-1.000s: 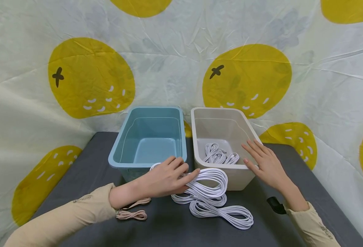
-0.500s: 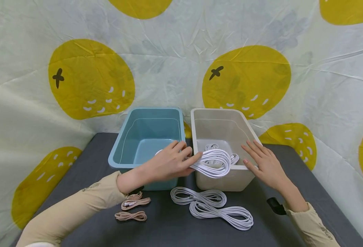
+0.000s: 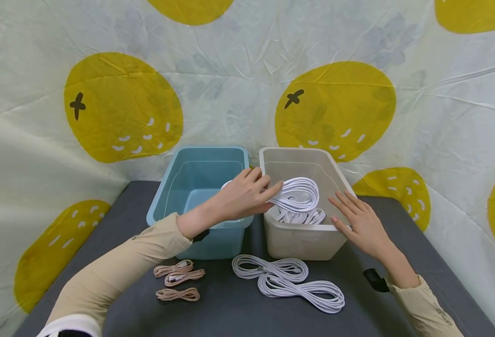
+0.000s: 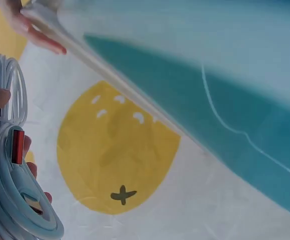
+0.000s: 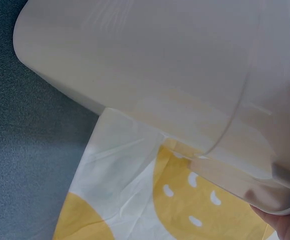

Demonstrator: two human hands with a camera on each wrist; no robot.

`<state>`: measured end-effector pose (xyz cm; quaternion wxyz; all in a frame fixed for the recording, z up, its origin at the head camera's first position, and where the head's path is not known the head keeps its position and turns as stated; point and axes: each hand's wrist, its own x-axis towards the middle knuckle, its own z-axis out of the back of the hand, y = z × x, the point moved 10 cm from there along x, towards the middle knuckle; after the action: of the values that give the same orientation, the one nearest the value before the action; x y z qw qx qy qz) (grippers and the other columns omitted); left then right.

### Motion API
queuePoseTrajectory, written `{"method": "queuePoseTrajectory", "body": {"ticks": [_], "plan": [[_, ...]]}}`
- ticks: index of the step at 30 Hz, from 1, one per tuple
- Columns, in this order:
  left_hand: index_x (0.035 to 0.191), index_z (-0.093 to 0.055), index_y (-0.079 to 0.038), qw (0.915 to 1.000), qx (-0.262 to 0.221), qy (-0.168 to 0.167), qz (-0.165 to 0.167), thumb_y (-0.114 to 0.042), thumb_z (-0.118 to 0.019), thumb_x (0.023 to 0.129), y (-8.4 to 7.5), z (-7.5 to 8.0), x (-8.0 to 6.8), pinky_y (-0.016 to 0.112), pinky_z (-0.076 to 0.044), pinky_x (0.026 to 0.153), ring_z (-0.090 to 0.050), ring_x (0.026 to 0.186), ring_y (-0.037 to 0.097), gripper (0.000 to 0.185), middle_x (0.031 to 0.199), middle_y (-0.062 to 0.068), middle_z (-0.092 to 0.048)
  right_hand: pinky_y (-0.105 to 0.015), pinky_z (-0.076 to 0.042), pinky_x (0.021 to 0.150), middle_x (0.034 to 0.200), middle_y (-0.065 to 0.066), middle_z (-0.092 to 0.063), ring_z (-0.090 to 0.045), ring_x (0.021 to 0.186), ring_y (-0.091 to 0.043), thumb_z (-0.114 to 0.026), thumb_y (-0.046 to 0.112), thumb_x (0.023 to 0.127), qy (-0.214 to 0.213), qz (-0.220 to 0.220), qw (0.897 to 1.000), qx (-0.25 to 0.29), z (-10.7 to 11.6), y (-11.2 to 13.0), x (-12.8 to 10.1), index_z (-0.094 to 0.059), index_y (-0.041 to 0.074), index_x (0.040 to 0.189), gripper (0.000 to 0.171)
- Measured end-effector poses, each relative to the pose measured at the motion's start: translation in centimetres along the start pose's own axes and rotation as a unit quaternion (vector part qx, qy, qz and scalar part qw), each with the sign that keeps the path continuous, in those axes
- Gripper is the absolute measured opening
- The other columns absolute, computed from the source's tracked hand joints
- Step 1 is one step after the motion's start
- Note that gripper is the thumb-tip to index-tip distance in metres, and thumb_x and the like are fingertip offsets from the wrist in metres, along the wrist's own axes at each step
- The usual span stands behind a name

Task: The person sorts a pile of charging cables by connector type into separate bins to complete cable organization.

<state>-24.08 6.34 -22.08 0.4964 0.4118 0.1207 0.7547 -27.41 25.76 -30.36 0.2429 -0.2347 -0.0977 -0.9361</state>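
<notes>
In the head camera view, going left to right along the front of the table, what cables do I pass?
Three pink cable bundles → the smaller white cable coil → the larger white cable coil, which overlaps the smaller one and reaches furthest right.

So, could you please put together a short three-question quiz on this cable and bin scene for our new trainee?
1. True or false: the left hand holds a coiled white cable over the beige bin.
2. How many pink cable bundles lie on the grey table?
3. Multiple choice: the right hand is
A) gripping a white cable
B) resting with straight fingers on the beige bin's rim
C) inside the blue bin

Key
1. True.
2. Three.
3. B.
</notes>
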Motion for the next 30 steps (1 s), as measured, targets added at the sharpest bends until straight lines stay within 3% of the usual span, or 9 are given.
{"method": "queuePoseTrajectory", "body": {"ticks": [13,20,30], "plan": [[0.118,-0.053,-0.015,0.9998,0.008,0.016,0.009,-0.039,-0.051,0.086,1.3,-1.0,2.5,0.029,-0.037,0.068,-0.047,0.075,0.020,0.041,0.086,0.003,-0.056,-0.054,-0.024,0.097,0.138,-0.017,-0.039,-0.031,0.128,-0.037,-0.047,0.036,0.089,-0.005,0.004,1.000,-0.001,0.0,0.1,0.2,-0.042,0.014,0.133,0.050],[0.115,-0.053,-0.014,0.9993,0.006,0.031,0.019,-0.037,-0.050,0.087,1.9,-1.8,4.0,0.032,-0.040,0.077,-0.050,0.079,0.021,0.036,0.083,0.003,-0.056,-0.054,-0.024,0.097,0.138,-0.016,-0.039,-0.031,0.128,-0.036,-0.047,0.036,0.089,-0.003,0.002,1.000,0.001,0.0,0.0,0.1,-0.042,0.015,0.134,0.050],[0.118,-0.052,-0.015,0.9968,0.008,0.064,0.048,-0.033,-0.045,0.089,2.6,-3.4,6.4,0.030,-0.038,0.069,-0.050,0.080,0.021,0.035,0.096,0.004,-0.060,-0.054,-0.024,0.097,0.139,-0.015,-0.039,-0.031,0.128,-0.036,-0.047,0.036,0.089,0.002,0.000,1.000,-0.001,-0.1,-0.1,0.0,-0.042,0.015,0.133,0.050]]}}
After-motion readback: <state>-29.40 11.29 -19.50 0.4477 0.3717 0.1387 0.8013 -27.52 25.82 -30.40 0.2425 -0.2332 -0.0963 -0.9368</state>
